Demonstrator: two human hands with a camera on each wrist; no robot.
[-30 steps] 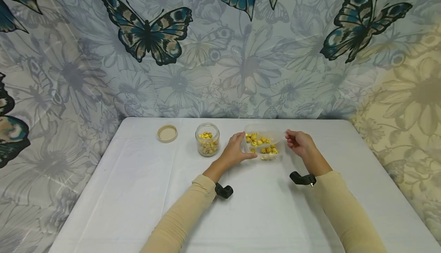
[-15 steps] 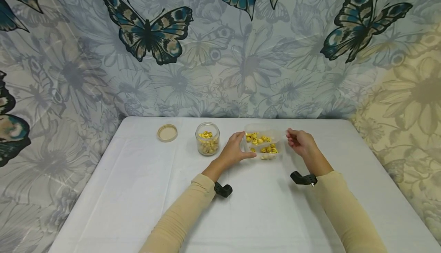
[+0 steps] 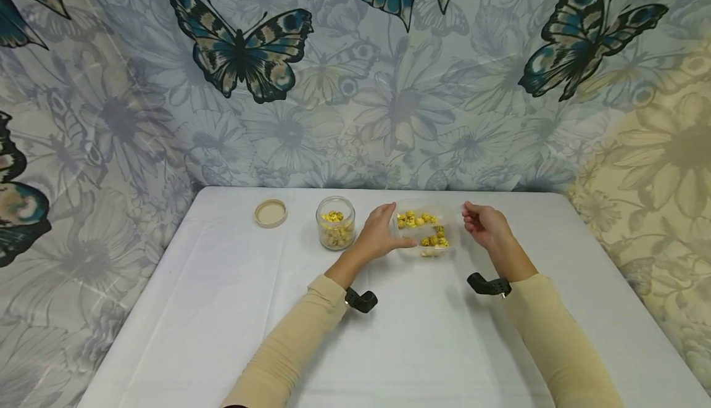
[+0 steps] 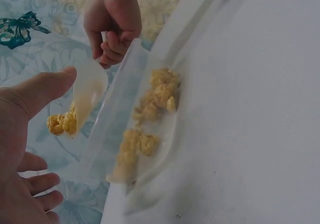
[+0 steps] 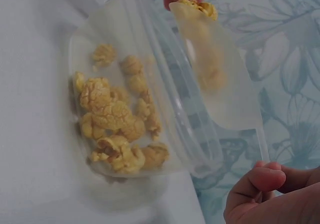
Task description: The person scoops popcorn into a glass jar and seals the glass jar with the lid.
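My right hand (image 3: 486, 228) pinches the thin handle of a translucent plastic scoop (image 5: 237, 97) to the right of a clear plastic container (image 5: 177, 102). The scoop hangs over the container with several pieces of yellow popcorn (image 4: 62, 123) in it. More popcorn (image 5: 112, 116) lies on the container's bottom. My left hand (image 3: 379, 235) is at the container's left side, thumb and fingers spread apart. The left wrist view shows those fingers straight or slightly bent, gripping nothing, with the thumb overlapping the scoop's edge there.
Left of the container stands an open glass jar (image 3: 336, 235) partly filled with popcorn. A round gold-rimmed lid (image 3: 270, 213) lies farther left on the white-covered table (image 3: 211, 309). Patterned butterfly fabric (image 3: 311, 136) hangs behind the table.
My left hand has risen slightly beside the container. The scoop in my right hand has shifted up a little and covers different popcorn in the head view. Jar and lid stay put.
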